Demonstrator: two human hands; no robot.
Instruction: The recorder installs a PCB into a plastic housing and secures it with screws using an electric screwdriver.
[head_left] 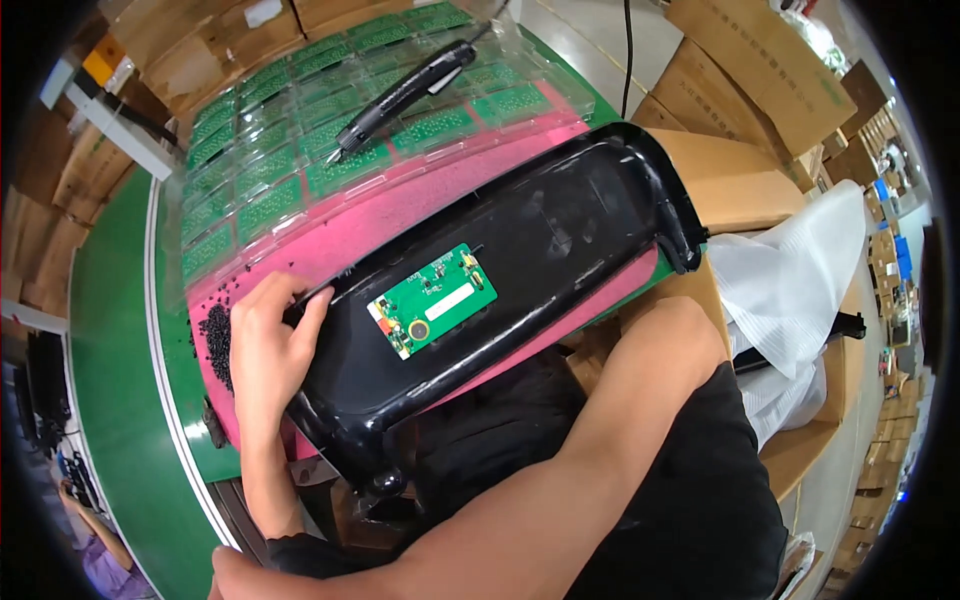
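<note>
A long black plastic housing (pixel 560 215) lies tilted across a pink mat, its recessed side up. In its recess rests a green circuit board (pixel 435 300) with small parts, a white label and a round part. At the housing's left end, my left hand (pixel 268 335) has its fingers and thumb curled over the rim. A heap of small black screws (pixel 216 345) lies beside that hand. My right arm is bent, with the forearm crossing low toward the lower left. Only a piece of my right hand (pixel 232 572) shows at the bottom edge; its fingers are hidden.
Clear trays of green circuit boards (pixel 270 110) stand behind the housing, with a black electric screwdriver (pixel 405 98) lying on top. The pink mat (pixel 400 195) covers part of a green bench (pixel 110 330). An open carton (pixel 810 450) with white foam wrap (pixel 790 270) stands at right.
</note>
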